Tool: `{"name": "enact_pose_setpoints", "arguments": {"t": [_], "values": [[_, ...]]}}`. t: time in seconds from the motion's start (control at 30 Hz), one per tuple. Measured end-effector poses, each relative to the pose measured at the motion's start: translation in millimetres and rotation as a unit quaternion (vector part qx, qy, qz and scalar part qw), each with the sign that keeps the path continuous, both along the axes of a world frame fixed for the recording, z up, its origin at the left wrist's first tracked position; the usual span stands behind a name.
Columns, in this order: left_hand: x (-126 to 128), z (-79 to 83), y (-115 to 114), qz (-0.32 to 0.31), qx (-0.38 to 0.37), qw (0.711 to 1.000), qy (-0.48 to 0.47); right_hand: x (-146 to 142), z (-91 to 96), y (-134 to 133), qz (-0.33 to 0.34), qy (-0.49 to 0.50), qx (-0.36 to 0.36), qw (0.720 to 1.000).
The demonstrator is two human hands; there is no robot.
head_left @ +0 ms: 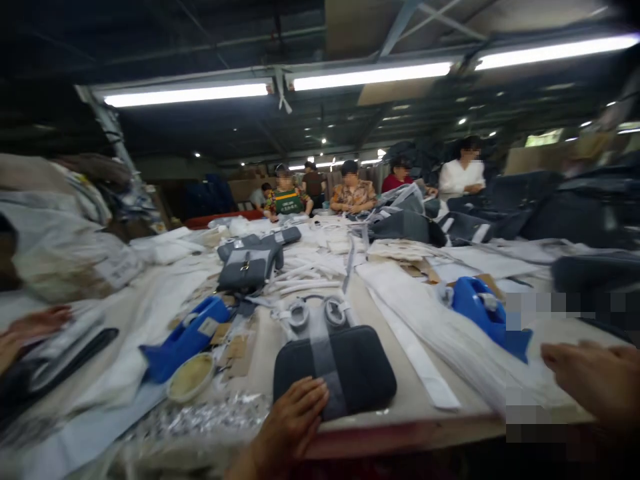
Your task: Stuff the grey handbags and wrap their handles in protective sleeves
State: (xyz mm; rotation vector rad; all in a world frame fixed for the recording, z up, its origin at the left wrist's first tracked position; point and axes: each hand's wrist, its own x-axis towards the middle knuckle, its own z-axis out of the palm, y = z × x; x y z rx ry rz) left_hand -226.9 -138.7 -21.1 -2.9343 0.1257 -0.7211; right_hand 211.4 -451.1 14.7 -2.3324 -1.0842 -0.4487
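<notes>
A dark grey bag (350, 367) with a lighter grey strap down its middle lies flat at the near edge of the table (410, 427). My left hand (293, 420) rests on its near left corner, fingers flat and apart, holding nothing. My right hand (595, 380) hovers at the right over a stack of white plastic sleeves (450, 333), fingers stretched out to the left and blurred by motion. A blue tape dispenser (483, 313) sits just beyond that hand.
A second blue tape dispenser (187, 337) and a shallow round dish (191, 377) lie left of the bag. Another grey bag (247, 267) stands farther back among white straps. Another person's hand (30, 327) is at the far left. Several people sit at the table's far end.
</notes>
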Motion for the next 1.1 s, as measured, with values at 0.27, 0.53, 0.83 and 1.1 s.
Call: {"name": "enact_pose_setpoints", "arguments": {"t": [0.27, 0.53, 0.83, 1.1], "values": [[-4.1, 2.4, -10.0, 0.011, -0.087, 0.996, 0.030, -208.9, 87.7, 185.5, 0.509, -0.186, -0.308, 0.782], [-5.4, -6.7, -6.4, 0.008, -0.112, 0.993, 0.023, -251.2, 43.0, 268.0, 0.563, -0.195, -0.323, 0.736], [-4.0, -5.8, -4.7, -0.002, -0.112, 0.993, 0.041, -266.2, 38.0, 277.6, 0.561, -0.172, -0.297, 0.754], [-1.7, -4.6, -4.8, 0.003, -0.087, 0.996, 0.036, -270.2, 43.3, 275.3, 0.552, -0.262, -0.330, 0.719]]}}
